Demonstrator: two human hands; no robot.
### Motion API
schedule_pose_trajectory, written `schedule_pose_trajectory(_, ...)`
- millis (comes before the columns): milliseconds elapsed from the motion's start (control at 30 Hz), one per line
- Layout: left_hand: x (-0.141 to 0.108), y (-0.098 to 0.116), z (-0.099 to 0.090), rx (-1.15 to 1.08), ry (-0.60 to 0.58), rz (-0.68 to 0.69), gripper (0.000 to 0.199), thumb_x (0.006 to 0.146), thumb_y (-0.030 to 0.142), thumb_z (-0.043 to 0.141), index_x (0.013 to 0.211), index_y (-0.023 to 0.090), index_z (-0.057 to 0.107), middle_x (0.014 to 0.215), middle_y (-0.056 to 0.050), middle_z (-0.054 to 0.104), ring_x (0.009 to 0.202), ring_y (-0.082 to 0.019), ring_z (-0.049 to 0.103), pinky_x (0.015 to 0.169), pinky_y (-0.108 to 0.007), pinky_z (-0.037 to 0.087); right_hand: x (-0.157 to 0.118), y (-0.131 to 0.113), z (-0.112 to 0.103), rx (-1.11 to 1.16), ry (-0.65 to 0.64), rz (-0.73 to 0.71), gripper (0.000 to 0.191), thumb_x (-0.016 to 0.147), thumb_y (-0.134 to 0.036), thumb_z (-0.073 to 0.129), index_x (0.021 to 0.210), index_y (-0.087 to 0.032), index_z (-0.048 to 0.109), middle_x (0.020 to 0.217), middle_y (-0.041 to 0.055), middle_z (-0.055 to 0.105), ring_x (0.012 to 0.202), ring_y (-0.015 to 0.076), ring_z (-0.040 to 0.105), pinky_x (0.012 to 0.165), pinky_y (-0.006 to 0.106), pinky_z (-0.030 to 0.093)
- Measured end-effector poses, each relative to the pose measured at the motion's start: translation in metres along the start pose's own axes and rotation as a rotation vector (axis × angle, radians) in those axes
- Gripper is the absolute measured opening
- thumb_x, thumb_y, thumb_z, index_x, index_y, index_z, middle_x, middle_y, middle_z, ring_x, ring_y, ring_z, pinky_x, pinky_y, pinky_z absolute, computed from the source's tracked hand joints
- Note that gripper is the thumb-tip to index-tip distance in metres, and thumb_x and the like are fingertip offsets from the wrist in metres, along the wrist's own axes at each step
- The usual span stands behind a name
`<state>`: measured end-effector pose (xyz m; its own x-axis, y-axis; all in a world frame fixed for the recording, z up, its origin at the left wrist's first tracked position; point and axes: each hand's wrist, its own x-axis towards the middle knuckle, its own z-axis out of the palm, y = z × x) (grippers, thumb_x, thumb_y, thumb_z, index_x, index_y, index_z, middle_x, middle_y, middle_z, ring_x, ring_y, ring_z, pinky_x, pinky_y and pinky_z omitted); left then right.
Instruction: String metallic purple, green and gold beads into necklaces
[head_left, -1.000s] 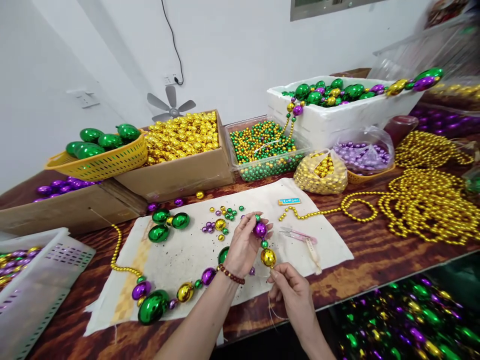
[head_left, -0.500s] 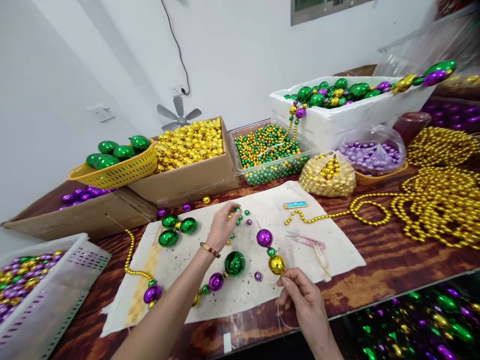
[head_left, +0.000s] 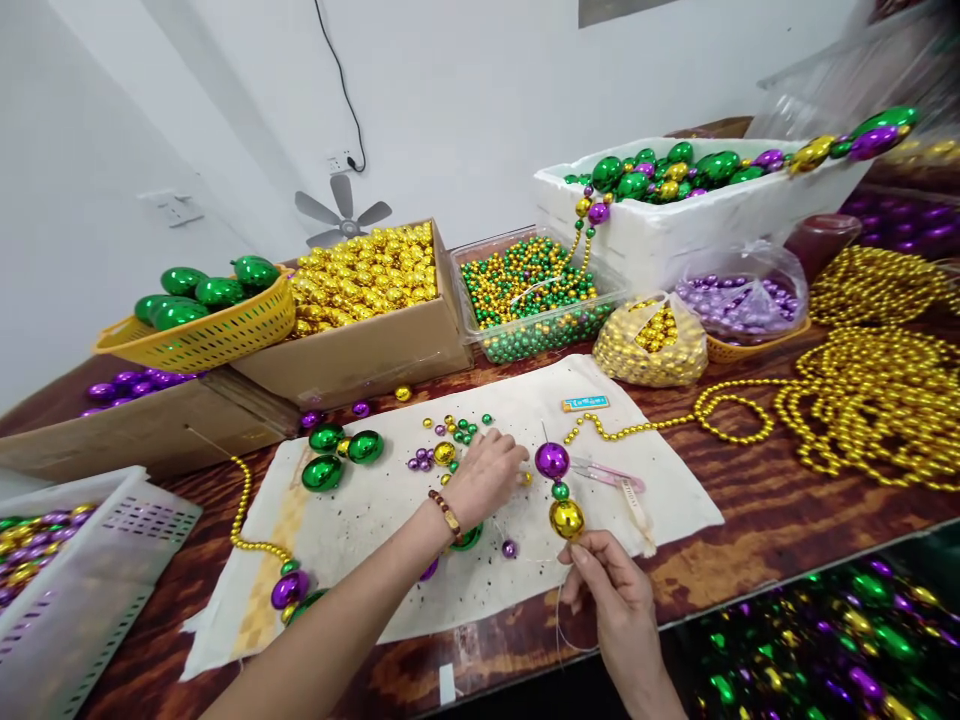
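My right hand pinches thread just below a gold ball. Above that ball, a small green bead and a purple ball sit on the same strand, with a needle tip sticking up. My left hand, palm down over the white cloth, has its fingers bent together toward the purple ball; a small gold bead shows at the fingertips. Small green beads and purple beads lie left of it. A small purple bead rests between the hands.
Pink-handled snips lie right of the strand. Green balls sit at the cloth's left. Behind stand a cardboard box, a clear bin and a foam box. Gold bead strings are heaped at right.
My left hand has moved right and slightly down from the small beads toward the strand. My right hand still holds the strand, now a little farther right. The view has shifted slightly.
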<state>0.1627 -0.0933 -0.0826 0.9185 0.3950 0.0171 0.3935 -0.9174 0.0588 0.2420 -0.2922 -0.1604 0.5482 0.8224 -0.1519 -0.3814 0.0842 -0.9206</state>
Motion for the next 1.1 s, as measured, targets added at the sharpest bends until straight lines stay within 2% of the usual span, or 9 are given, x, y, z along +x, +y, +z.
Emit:
schedule_pose_trajectory(100, 0.005, 0.013, 0.006, -0.038, -0.061, 0.036, 0.009, 0.086, 0.022, 0.055, 0.091, 0.017, 0.06, 0.092, -0.008, 0.061, 0.09, -0.023, 0.053, 0.085, -0.039, 0.036, -0.001, -0.002, 0.001, -0.001, 0.012, -0.005, 0.023, 0.09, -0.04, 0.058, 0.084, -0.018, 0.059, 0.055, -0.0005, 0.06, 0.048, 0.0115, 0.05, 0.048, 0.021, 0.04)
schedule_pose_trajectory(200, 0.009, 0.009, 0.007, -0.22, -0.021, -0.032, 0.011, 0.088, 0.022, 0.052, 0.089, 0.017, 0.061, 0.09, -0.007, 0.062, 0.088, -0.023, 0.056, 0.086, -0.04, 0.038, 0.0, -0.002, 0.0, -0.014, -0.003, -0.007, 0.023, 0.092, -0.04, 0.056, 0.084, -0.018, 0.058, 0.054, -0.001, 0.06, 0.049, 0.012, 0.051, 0.051, 0.021, 0.041)
schedule_pose_trajectory(267, 0.009, 0.0, 0.002, -0.525, 0.045, -0.142, 0.012, 0.087, 0.026, 0.053, 0.09, 0.018, 0.062, 0.089, -0.006, 0.063, 0.085, -0.021, 0.058, 0.083, -0.038, 0.041, 0.0, -0.003, 0.0, -0.026, -0.022, -0.001, 0.023, 0.093, -0.04, 0.055, 0.084, -0.018, 0.058, 0.055, -0.0009, 0.06, 0.05, 0.0125, 0.052, 0.052, 0.022, 0.042)
schedule_pose_trajectory(367, 0.003, -0.009, -0.01, -1.204, 0.117, -0.321, 0.018, 0.085, 0.031, 0.06, 0.097, 0.018, 0.063, 0.09, -0.005, 0.065, 0.083, -0.019, 0.062, 0.081, -0.035, 0.047, 0.0, -0.005, -0.001, -0.055, -0.066, 0.02, 0.025, 0.094, -0.041, 0.052, 0.083, -0.018, 0.057, 0.055, -0.0008, 0.06, 0.05, 0.0132, 0.053, 0.052, 0.023, 0.042)
schedule_pose_trajectory(433, -0.004, -0.011, -0.018, -1.589, 0.143, -0.375, 0.022, 0.084, 0.032, 0.063, 0.101, 0.017, 0.064, 0.091, -0.006, 0.066, 0.085, -0.019, 0.065, 0.085, -0.037, 0.048, -0.001, -0.006, -0.001, -0.073, -0.09, 0.025, 0.026, 0.094, -0.041, 0.052, 0.083, -0.018, 0.057, 0.054, -0.0008, 0.06, 0.05, 0.0134, 0.054, 0.054, 0.024, 0.042)
schedule_pose_trajectory(533, -0.013, -0.007, -0.026, -1.886, 0.177, -0.397, 0.024, 0.085, 0.029, 0.064, 0.105, 0.016, 0.064, 0.093, -0.007, 0.067, 0.088, -0.019, 0.066, 0.089, -0.039, 0.048, -0.003, -0.008, -0.001, -0.085, -0.118, 0.017, 0.027, 0.093, -0.041, 0.052, 0.08, -0.017, 0.057, 0.054, -0.0007, 0.058, 0.051, 0.0136, 0.054, 0.055, 0.024, 0.041)
schedule_pose_trajectory(733, -0.018, -0.001, -0.028, -2.054, 0.237, -0.43, 0.016, 0.081, 0.024, 0.07, 0.093, 0.017, 0.064, 0.09, -0.005, 0.069, 0.087, -0.02, 0.069, 0.088, -0.037, 0.049, -0.007, -0.011, 0.003, -0.11, -0.12, 0.002, 0.032, 0.09, -0.046, 0.054, 0.074, -0.018, 0.057, 0.05, -0.0002, 0.056, 0.049, 0.0141, 0.05, 0.053, 0.024, 0.038)
schedule_pose_trajectory(1100, -0.015, -0.001, -0.023, -2.027, 0.261, -0.482, 0.018, 0.082, 0.026, 0.069, 0.096, 0.016, 0.065, 0.09, -0.006, 0.07, 0.083, -0.021, 0.071, 0.081, -0.034, 0.051, -0.006, -0.011, -0.001, -0.14, -0.209, 0.027, 0.029, 0.094, -0.041, 0.05, 0.078, -0.018, 0.055, 0.056, -0.0006, 0.058, 0.053, 0.0138, 0.052, 0.057, 0.024, 0.04)
